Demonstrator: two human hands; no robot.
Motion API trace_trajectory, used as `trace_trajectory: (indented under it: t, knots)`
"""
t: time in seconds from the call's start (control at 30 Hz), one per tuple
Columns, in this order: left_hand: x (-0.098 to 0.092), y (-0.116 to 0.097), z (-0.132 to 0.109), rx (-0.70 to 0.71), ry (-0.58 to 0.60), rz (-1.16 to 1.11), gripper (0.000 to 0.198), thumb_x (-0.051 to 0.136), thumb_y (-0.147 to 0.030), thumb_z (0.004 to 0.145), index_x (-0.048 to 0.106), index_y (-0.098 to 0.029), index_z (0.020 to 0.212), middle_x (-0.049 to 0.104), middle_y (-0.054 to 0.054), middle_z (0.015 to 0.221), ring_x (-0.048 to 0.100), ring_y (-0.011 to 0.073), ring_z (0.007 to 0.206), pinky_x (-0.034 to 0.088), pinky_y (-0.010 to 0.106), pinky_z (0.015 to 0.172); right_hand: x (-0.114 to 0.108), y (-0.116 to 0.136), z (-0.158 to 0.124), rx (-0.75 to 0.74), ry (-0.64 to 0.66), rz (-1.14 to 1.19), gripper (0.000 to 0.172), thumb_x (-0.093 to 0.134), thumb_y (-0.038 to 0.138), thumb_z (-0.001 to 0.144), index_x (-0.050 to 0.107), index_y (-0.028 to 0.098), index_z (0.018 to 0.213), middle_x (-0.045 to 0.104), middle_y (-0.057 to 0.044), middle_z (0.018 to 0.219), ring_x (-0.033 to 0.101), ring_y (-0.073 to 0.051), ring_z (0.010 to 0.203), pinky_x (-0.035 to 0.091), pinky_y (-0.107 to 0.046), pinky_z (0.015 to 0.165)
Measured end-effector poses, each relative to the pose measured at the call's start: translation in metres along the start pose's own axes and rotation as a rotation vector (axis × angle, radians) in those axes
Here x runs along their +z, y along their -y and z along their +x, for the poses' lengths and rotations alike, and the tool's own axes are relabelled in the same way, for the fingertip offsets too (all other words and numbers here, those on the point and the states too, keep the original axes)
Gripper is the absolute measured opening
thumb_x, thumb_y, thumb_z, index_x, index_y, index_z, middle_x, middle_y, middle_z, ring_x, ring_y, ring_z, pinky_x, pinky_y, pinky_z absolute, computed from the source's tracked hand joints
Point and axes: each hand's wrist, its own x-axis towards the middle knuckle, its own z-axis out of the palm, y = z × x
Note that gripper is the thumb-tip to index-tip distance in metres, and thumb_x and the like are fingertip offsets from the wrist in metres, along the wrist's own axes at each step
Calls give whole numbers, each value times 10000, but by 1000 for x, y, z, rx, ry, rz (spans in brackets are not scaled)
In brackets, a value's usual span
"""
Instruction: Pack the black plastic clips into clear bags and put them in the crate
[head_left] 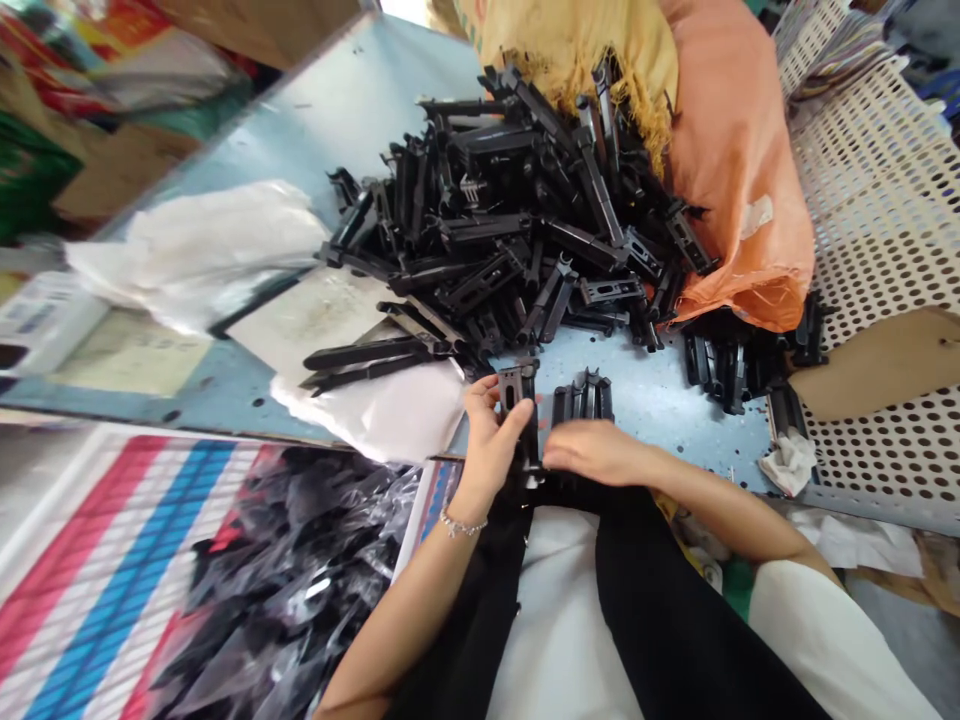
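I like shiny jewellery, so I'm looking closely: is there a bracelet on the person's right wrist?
No, the bracelet is on the left wrist, and the right wrist is bare.

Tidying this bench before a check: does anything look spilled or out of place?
The black plastic parts look spilled: they lie in a loose, jumbled heap on the pale blue bench top, up against the orange woven sack, rather than sorted or contained.

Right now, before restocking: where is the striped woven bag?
The striped woven bag lies lower left in the head view, below the edge of the blue table and left of the person's left hand.
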Motion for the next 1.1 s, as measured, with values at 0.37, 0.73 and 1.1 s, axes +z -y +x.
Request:
trace_trajectory:
  t: [0.37, 0.73, 1.1]
  knots:
    - [-7, 36, 13, 382, -44, 625, 346, 523, -247, 938, 561, -180, 1276, 541, 155, 1328, 519, 274, 1304, 391, 519, 1171, -92, -105, 66, 359, -574, -626, 390, 544, 178, 937, 553, 164, 1327, 572, -180, 1312, 461, -384, 1189, 403, -586, 978]
    - [77, -27, 26, 351, 187, 158, 874, 697, -446, 846, 218, -221, 1542, 495, 171, 1444, 508, 312, 1334, 477, 458, 1070, -56, -3, 13, 112, -700, -44, 348, 510, 500, 978, 545, 242, 1209, 574, -85, 1059, 577, -246, 931, 527, -410, 787]
    - [46, -44, -20, -291, 402, -311, 415, 749, -536, 763, 589, -186, 917, 594, -27, 659, 534, 112, 485, 423, 225, 441, -59, -8, 5, 116, -588, -257, 419, 290, 478, 1061, 549, 227, 847, 596, -56, 792, 568, -203, 762, 447, -337, 707]
